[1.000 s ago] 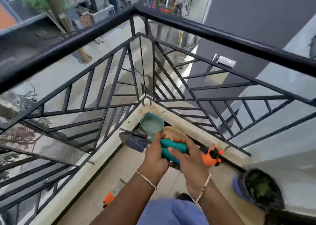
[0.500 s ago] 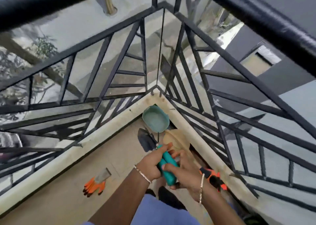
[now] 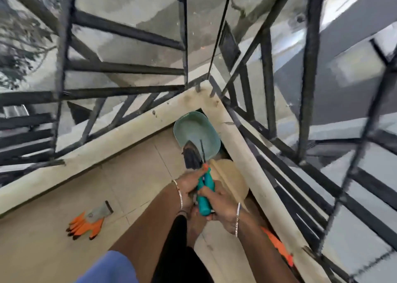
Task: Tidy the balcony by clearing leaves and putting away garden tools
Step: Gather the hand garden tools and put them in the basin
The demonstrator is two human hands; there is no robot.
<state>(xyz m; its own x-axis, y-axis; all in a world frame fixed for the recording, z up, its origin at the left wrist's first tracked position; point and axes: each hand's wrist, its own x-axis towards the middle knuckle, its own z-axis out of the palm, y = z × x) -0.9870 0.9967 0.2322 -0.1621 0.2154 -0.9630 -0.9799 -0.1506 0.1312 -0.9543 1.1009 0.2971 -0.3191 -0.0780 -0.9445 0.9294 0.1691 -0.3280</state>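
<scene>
Tools (image 3: 205, 193) are bunched in both fists, left hand (image 3: 188, 189) and right hand (image 3: 222, 205) clenched round the teal handles; the long axis points away at the kerb corner (image 3: 204, 102) (scoop (image 3: 196, 132) and trowel (image 3: 191, 157) leading), left hand nearer the heads

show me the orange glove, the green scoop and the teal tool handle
orange glove (image 3: 88, 225): head view, on its orange palm
green scoop (image 3: 193, 131): head view, inside its bowl
teal tool handle (image 3: 204, 206): head view, lower end of the grip

Black metal railing (image 3: 184, 46) stands along the pale kerb (image 3: 107, 151) at the tiled floor's (image 3: 133, 188) corner; grey street (image 3: 139, 29) beyond.
</scene>
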